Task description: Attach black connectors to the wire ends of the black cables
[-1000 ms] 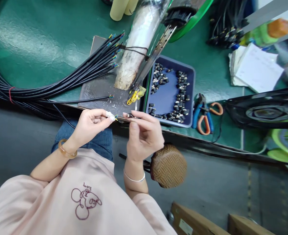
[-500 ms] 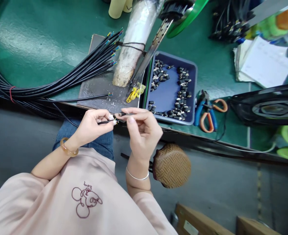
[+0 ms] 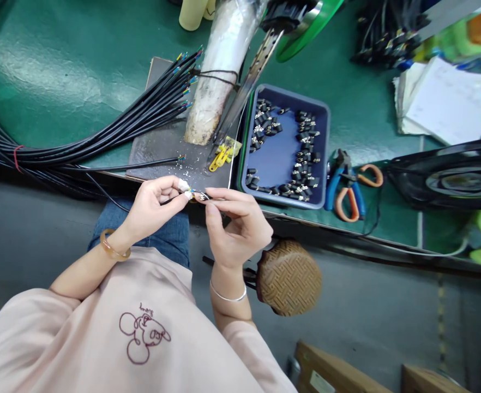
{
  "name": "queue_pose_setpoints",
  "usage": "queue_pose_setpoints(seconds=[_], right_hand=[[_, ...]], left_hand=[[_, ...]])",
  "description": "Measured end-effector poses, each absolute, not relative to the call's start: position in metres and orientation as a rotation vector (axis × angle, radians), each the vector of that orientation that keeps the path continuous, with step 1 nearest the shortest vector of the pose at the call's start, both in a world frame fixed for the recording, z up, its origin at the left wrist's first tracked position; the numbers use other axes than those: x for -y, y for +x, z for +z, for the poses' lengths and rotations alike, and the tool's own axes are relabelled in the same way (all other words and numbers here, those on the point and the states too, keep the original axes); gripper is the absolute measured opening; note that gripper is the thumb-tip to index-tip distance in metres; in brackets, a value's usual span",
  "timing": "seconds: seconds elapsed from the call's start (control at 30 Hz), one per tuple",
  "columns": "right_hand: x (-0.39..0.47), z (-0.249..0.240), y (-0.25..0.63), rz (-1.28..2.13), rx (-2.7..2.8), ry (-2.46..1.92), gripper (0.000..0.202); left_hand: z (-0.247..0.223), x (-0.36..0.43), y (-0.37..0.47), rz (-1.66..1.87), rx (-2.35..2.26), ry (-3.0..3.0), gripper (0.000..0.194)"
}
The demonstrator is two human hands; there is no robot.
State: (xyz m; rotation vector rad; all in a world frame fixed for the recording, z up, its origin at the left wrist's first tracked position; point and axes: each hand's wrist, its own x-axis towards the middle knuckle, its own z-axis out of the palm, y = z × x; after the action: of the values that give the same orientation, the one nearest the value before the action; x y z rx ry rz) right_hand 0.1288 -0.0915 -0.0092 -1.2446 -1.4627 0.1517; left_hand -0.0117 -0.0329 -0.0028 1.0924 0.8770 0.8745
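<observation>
"Where do our hands stand in the head view?"

"Just off the counter's near edge, facing each other. Our left hand [image 3: 152, 207] is drawn into a pinch, its white-wrapped fingertips gripping a cable end with thin coloured wires [image 3: 191, 190]. The other fingers curl inward."

"And our right hand [image 3: 238, 224]?"

"Thumb and forefinger nearly together on a small dark piece with shiny metal prongs [image 3: 202, 196], the remaining fingers loosely bent. The prongs point at the wires; we can't tell whether they touch."

"What lies behind them on the green, glossy counter [image 3: 80, 71]?"

"At the near edge, a flat dark-grey board [image 3: 162, 142] strewn with pale crumbs. A bundle of round black cables [image 3: 101, 143], tied with a thin red band [image 3: 17, 158], reaches over its left edge. Near its right edge sits a small yellow plastic object [image 3: 221, 157]."

"To the right of the board?"

"A rectangular blue-grey plastic tray [image 3: 327, 142], with small black cylindrical connectors [image 3: 306, 158] mostly along its left, right and near edges. Just beside the tray's near right corner lie blue-handled metal pliers [image 3: 332, 188] and an orange-looped tool [image 3: 341, 206], overlapping."
</observation>
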Motion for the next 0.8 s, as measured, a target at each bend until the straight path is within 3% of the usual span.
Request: queue_pose_setpoints(seconds=[0.3, 0.57, 0.8], right_hand=[[0.090, -0.015, 0.130, 0.083, 1.505, -1.242, 0.014], [0.086, -0.016, 0.126, 0.450, 1.193, -1.277, 0.004], [0.082, -0.014, 0.128, 0.492, 1.230, -1.305, 0.008]], left_hand=[[-0.003, 0.031, -0.012, 0.861, -0.826, 1.092, 0.019], [0.002, 0.029, -0.014, 0.824, -0.876, 1.064, 0.017], [0.001, 0.024, -0.007, 0.874, -0.868, 1.191, 0.012]])
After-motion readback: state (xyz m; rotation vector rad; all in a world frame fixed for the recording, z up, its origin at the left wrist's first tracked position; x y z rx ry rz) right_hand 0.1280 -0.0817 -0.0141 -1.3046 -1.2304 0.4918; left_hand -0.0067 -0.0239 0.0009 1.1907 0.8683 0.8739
